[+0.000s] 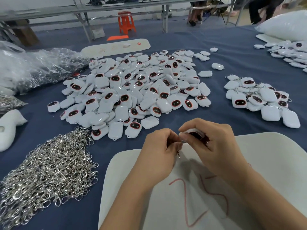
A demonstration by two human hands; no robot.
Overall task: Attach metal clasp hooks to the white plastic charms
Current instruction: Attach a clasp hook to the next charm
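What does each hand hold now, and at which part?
The right hand grips a charm around its body. The left hand pinches a clasp at its top end, by the charm's edge; the clasp's lower end hangs free.

The charm [193, 135] I grip in my right hand [211, 143] is glossy white plastic with a dark shiny face, like the heaped charms [132, 87] mid-table. The clasp hook [179, 153] pinched in my left hand [159, 146] is bright polished metal, as is the pile of hooks [48, 176] near the table's left edge. The tablecloth [232, 63] looks matt blue cloth; the board [265, 155] at the near edge is matt white.
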